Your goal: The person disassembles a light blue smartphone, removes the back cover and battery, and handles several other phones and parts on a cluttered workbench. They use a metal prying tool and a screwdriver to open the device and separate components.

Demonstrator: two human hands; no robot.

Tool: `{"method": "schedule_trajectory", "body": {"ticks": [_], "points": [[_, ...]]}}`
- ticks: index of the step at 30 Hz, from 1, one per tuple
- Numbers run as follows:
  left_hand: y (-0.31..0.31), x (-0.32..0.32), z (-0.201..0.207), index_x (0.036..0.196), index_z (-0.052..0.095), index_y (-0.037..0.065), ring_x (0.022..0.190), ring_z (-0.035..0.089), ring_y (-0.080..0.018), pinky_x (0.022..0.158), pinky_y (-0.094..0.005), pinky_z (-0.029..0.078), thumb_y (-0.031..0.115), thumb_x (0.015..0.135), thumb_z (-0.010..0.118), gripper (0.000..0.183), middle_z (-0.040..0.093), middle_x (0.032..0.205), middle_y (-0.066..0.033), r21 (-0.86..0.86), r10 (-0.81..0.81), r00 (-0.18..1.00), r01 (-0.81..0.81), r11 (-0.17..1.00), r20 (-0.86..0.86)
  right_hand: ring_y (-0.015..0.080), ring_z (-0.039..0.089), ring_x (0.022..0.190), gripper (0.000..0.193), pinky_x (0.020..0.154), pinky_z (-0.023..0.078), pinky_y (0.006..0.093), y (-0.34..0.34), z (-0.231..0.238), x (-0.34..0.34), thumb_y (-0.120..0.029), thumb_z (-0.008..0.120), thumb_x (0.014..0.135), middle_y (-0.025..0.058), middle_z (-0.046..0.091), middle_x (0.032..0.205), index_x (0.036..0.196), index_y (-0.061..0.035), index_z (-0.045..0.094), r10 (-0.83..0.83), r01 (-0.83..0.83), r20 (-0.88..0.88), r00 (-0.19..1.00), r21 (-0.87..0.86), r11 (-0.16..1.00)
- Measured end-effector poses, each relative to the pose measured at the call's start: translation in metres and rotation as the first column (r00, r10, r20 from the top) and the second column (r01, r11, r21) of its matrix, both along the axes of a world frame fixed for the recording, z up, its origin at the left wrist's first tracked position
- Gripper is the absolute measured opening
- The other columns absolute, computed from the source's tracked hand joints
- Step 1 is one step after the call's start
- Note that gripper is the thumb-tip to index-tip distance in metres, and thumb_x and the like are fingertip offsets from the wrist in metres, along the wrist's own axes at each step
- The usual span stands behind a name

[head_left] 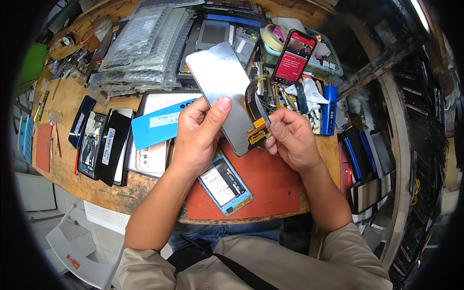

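Observation:
My left hand [199, 137] is closed around a phone screen panel [220, 72], thumb across its silver back. The panel is held tilted above the bench. From its lower end a black and orange flex cable [253, 106] curls up in a loop. My right hand [292, 137] pinches the cable's gold connector end [257, 137] between thumb and fingers. Below them an opened blue phone body [224, 186], its battery exposed, lies on a red mat [278, 188]. A blue phone back cover [145, 131] with a white label sits just left of my left hand.
Bubble-wrap pouches [145, 43] are stacked at the back left. A lit phone [294, 55] stands upright before a green basket [333, 58]. A blue box-shaped tool [329, 111] stands at the right edge. Phone parts [113, 145] line the left, on the wooden bench [63, 154].

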State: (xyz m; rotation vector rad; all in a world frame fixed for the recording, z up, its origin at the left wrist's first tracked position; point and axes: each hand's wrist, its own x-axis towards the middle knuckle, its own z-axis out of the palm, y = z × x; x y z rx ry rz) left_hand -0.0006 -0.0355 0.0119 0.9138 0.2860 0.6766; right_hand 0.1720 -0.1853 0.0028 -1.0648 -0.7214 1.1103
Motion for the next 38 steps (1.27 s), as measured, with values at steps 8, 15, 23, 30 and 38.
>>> {"method": "schedule_trajectory", "body": {"ticks": [8, 15, 23, 30, 38], "points": [[0.001, 0.004, -0.006, 0.122, 0.071, -0.002, 0.094, 0.069, -0.0095, 0.081, -0.0276, 0.057, 0.028, 0.11, 0.066, 0.033, 0.075, 0.109, -0.0076, 0.038, 0.054, 0.998, -0.053, 0.998, -0.027, 0.0098, 0.067, 0.071, 0.022, 0.063, 0.056, 0.0218, 0.0, 0.004, -0.003, -0.019, 0.065, 0.11, 0.0075, 0.072, 0.088, 0.119, 0.0007, 0.065, -0.013, 0.013, 0.002, 1.0, 0.036, 0.999], [0.004, 0.004, -0.007, 0.123, 0.071, -0.002, 0.094, 0.07, -0.0097, 0.081, -0.0272, 0.058, 0.027, 0.11, 0.065, 0.032, 0.076, 0.109, -0.0078, 0.058, 0.058, 0.996, -0.054, 0.997, -0.061, 0.0106, 0.068, 0.074, 0.022, 0.066, 0.057, 0.0226, -0.002, 0.002, 0.0, -0.018, 0.063, 0.111, 0.008, 0.073, 0.09, 0.122, 0.0013, 0.065, 0.082, -0.082, -0.005, 0.997, 0.084, 0.993], [0.007, 0.002, -0.007, 0.12, 0.072, -0.001, 0.093, 0.07, -0.0094, 0.081, -0.0268, 0.057, 0.029, 0.11, 0.067, 0.032, 0.077, 0.105, -0.0078, 0.064, 0.103, 0.991, -0.098, 0.993, -0.088, 0.0151, 0.071, 0.084, 0.027, 0.074, 0.059, 0.0278, -0.001, 0.004, 0.0, -0.011, 0.058, 0.11, 0.0115, 0.073, 0.097, 0.132, 0.005, 0.064, 0.148, -0.133, -0.125, 0.981, 0.119, 0.984], [0.011, 0.0, -0.016, 0.122, 0.068, 0.003, 0.095, 0.073, -0.013, 0.081, -0.0289, 0.059, 0.034, 0.11, 0.064, 0.033, 0.076, 0.111, -0.0049, 0.176, 0.09, 0.989, -0.068, 0.982, -0.117, 0.0136, 0.07, 0.082, 0.024, 0.073, 0.058, 0.027, -0.002, 0.008, -0.004, -0.006, 0.063, 0.105, 0.01, 0.073, 0.097, 0.125, 0.0058, 0.066, 0.066, -0.072, 0.078, 0.995, 0.074, 0.995], [0.008, 0.0, -0.016, 0.169, 0.018, 0.005, 0.147, 0.046, -0.0376, 0.125, -0.0544, 0.034, 0.049, 0.096, 0.054, 0.092, 0.042, 0.163, -0.0185, -0.018, -0.018, 0.936, 0.026, 1.0, 0.351, 0.0111, 0.069, 0.077, 0.029, 0.066, 0.056, 0.0241, -0.002, 0.002, -0.034, -0.003, 0.075, 0.098, 0.0099, 0.072, 0.092, 0.124, 0.0038, 0.066, -0.247, 0.062, 0.817, 0.521, 0.252, 0.966]]}}
